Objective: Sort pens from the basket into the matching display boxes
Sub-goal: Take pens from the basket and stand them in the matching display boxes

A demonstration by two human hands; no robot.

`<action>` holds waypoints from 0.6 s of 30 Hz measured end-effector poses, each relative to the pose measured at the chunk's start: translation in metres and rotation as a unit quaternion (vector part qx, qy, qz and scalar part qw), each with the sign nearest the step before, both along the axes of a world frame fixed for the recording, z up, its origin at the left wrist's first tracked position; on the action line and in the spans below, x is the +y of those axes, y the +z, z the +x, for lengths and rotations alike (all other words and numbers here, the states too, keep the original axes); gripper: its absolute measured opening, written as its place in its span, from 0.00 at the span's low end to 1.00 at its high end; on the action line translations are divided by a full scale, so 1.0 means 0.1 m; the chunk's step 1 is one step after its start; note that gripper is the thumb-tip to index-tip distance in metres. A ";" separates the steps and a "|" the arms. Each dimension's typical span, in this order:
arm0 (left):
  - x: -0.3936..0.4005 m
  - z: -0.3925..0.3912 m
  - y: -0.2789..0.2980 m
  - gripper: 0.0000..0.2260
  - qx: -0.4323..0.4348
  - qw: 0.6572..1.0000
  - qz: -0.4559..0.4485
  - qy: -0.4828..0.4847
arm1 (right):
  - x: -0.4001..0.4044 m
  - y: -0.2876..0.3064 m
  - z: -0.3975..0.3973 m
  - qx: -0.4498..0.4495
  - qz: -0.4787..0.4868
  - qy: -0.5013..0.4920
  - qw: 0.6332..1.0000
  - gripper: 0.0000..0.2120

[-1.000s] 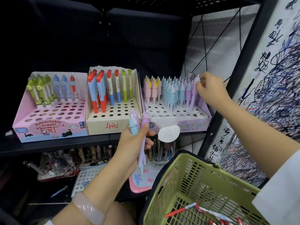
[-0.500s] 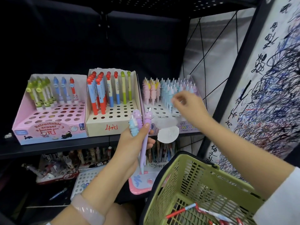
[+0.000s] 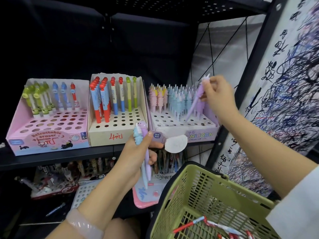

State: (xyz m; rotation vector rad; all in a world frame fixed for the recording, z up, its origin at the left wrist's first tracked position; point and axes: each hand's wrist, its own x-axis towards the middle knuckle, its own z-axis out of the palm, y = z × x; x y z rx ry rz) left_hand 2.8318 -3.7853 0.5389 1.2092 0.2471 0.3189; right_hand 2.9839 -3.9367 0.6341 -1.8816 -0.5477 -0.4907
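The right hand (image 3: 217,96) is pinching a purple unicorn pen (image 3: 195,102), tilting its tip toward a hole in the unicorn box (image 3: 183,131) at the shelf's right end. The left hand (image 3: 138,156) is gripping two more unicorn pens (image 3: 142,144), blue and purple. Red-and-white pens (image 3: 215,226) are lying in the green basket (image 3: 203,195), so much sorting apparently remains.

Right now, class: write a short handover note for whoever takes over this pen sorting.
Right hand pinches a purple pen, tilted, tip at a hole in the unicorn box.
Left hand grips two pens, one blue, one purple.
Done: pink, blue and purple rows stand in that box.
Left: seat this pen, the two held, then the red-and-white pens in the green basket.
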 end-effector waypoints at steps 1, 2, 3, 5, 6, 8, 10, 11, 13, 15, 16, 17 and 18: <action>0.01 0.00 -0.01 0.08 0.001 1.000 0.005 -0.003 | -0.09 0.00 0.09 -0.032 -0.033 -0.054 0.997 0.08; 0.01 0.01 -0.02 0.08 0.000 1.000 0.010 -0.006 | -0.17 0.00 0.17 -0.058 -0.070 -0.101 0.991 0.10; 0.01 0.01 -0.03 0.08 -0.005 1.000 0.013 -0.009 | -0.23 -0.02 0.23 -0.077 -0.098 -0.131 0.983 0.11; 0.01 0.01 -0.05 0.08 -0.013 1.000 0.011 -0.010 | -0.27 -0.07 0.32 -0.095 -0.139 -0.154 0.974 0.12; 0.01 0.00 -0.06 0.08 -0.015 1.000 0.010 -0.010 | -0.26 -0.09 0.34 -0.099 -0.157 -0.157 0.970 0.12; 0.00 -0.01 -0.07 0.09 -0.015 1.000 0.004 -0.011 | -0.20 -0.11 0.37 -0.096 -0.181 -0.151 0.967 0.12; 0.02 -0.03 -0.09 0.09 -0.019 1.000 -0.003 -0.010 | -0.13 -0.09 0.38 -0.095 -0.204 -0.145 0.963 0.13; 0.04 -0.03 -0.10 0.10 -0.020 1.000 -0.003 -0.007 | -0.10 -0.08 0.39 -0.098 -0.217 -0.148 0.960 0.13; 0.09 -0.04 -0.12 0.09 -0.020 1.000 0.001 -0.001 | -0.08 -0.05 0.40 -0.104 -0.239 -0.161 0.952 0.14; 0.15 -0.03 -0.13 0.09 -0.021 1.000 0.001 0.009 | -0.09 -0.04 0.41 -0.106 -0.248 -0.175 0.947 0.14; 0.18 -0.02 -0.13 0.08 -0.023 1.000 0.001 0.015 | -0.10 -0.03 0.41 -0.108 -0.251 -0.182 0.944 0.14; 0.20 -0.02 -0.13 0.08 -0.026 0.999 0.002 0.020 | -0.11 -0.02 0.41 -0.110 -0.252 -0.189 0.942 0.14; 0.22 -0.01 -0.14 0.08 -0.029 0.999 0.002 0.022 | -0.12 -0.03 0.42 -0.109 -0.254 -0.194 0.941 0.14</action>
